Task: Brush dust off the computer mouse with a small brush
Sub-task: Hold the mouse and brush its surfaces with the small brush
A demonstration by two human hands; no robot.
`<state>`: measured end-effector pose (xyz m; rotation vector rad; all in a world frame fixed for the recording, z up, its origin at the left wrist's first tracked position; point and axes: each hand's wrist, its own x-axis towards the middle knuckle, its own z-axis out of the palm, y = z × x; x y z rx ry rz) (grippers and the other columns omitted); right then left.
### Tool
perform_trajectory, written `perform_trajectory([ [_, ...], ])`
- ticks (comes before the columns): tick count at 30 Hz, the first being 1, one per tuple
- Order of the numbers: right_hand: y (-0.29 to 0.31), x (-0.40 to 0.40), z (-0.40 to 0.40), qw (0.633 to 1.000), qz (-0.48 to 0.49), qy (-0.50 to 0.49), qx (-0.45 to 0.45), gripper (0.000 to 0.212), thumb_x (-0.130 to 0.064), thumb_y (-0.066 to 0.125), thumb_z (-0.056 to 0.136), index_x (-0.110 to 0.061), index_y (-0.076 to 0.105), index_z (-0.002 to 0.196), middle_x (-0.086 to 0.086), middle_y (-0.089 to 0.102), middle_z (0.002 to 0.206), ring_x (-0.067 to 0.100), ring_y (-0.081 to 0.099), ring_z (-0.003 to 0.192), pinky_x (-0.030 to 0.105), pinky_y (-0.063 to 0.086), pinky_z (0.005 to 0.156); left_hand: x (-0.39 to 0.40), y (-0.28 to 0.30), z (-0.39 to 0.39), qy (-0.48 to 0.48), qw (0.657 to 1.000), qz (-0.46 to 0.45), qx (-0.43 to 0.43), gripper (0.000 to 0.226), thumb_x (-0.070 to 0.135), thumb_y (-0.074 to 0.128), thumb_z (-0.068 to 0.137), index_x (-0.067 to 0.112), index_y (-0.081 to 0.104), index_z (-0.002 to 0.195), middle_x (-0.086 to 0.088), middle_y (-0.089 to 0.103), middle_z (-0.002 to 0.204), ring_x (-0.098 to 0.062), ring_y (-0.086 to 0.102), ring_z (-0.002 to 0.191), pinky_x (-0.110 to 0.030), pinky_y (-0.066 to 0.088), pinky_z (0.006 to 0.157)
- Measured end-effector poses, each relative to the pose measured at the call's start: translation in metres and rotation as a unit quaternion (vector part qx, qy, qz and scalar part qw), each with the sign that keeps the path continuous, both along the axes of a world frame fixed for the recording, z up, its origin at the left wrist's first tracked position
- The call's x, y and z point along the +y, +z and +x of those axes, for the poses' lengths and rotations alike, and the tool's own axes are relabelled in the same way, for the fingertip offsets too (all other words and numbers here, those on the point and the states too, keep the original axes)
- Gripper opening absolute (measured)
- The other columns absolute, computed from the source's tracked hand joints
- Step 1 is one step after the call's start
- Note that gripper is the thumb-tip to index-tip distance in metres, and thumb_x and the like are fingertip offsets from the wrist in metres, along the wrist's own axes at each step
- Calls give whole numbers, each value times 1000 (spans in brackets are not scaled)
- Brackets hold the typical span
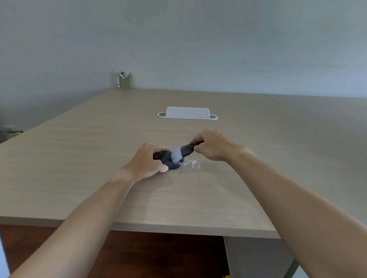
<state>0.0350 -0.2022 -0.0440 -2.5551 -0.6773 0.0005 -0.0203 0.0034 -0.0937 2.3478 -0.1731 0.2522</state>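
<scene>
Left hand (146, 163) clamps mouse (174, 163) to surface (85, 150), steadying it; right hand (213, 145) pinches brush (183, 152), bristles on mouse to sweep dust.

A light wooden table (82, 173) carried the dark mouse (176, 164), white dust (192, 164) just beside it, a white tray (187, 114) and a pen holder (125, 81).

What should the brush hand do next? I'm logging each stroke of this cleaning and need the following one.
Probably sweep the brush rightward off the mouse. The right hand has its pale bristles resting on the mouse's top, the left hand steadies it, and white dust already lies on the table on that side.
</scene>
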Motion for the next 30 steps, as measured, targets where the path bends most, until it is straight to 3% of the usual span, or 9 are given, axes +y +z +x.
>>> perform_trajectory([
  [4,-5,-12,7,998,-24,-60,-4,30,-5,43,74,-25,56,57,4,60,79,34,59,87,36,49,70,4,-10,0,29,999,20,-22,63,28,64,58,17,64,120,-1,56,111,-16,49,108,-25,36,92],
  [7,-2,-9,4,998,45,-40,5,27,-1,47,81,-14,69,71,4,58,74,26,50,80,29,37,59,5,-13,2,11,999,32,-39,60,27,62,60,21,65,119,1,58,109,-14,51,106,-19,34,86],
  [10,-2,-2,1,998,56,-8,22,30,-3,51,84,-9,77,98,6,62,86,23,52,84,28,39,63,5,-14,2,-2,998,31,-55,52,24,61,62,24,67,113,3,60,106,-12,52,103,-19,37,87],
  [14,-4,-8,8,998,-24,-58,17,35,-8,42,74,-16,75,85,8,69,94,34,64,95,41,55,81,5,-15,2,2,999,22,-47,59,22,58,63,21,65,122,4,58,110,-15,50,110,-27,37,97],
  [17,0,-10,10,998,13,-61,11,29,-6,44,78,-20,70,77,6,65,85,29,60,88,33,49,71,4,-13,2,-5,999,33,-37,62,18,51,63,23,63,124,5,56,114,-17,46,116,-30,33,101],
  [20,3,-1,2,998,54,-17,33,30,-4,50,85,-17,75,91,-4,57,71,20,49,77,26,37,61,7,-16,6,-6,998,50,-39,65,14,45,61,28,63,123,7,57,117,-19,45,119,-37,32,105],
  [24,-4,-2,2,999,-24,-33,27,34,-7,45,77,-17,75,89,5,67,90,28,61,89,37,52,78,5,-21,6,16,997,71,-33,72,16,40,64,32,54,133,12,50,123,-23,37,126,-39,25,109],
  [27,-1,-9,4,997,-35,-64,6,39,-7,41,72,-13,76,88,10,70,98,36,64,96,46,55,87,-2,-21,-1,22,995,87,-38,63,33,43,74,36,46,137,6,43,127,-19,31,126,-32,19,104],
  [30,4,-5,2,999,20,-43,13,35,-5,46,79,-15,77,94,5,67,95,26,58,92,34,47,78,-7,-19,-2,37,992,113,-36,65,71,47,68,44,48,127,8,42,117,-12,30,113,-32,24,99],
])
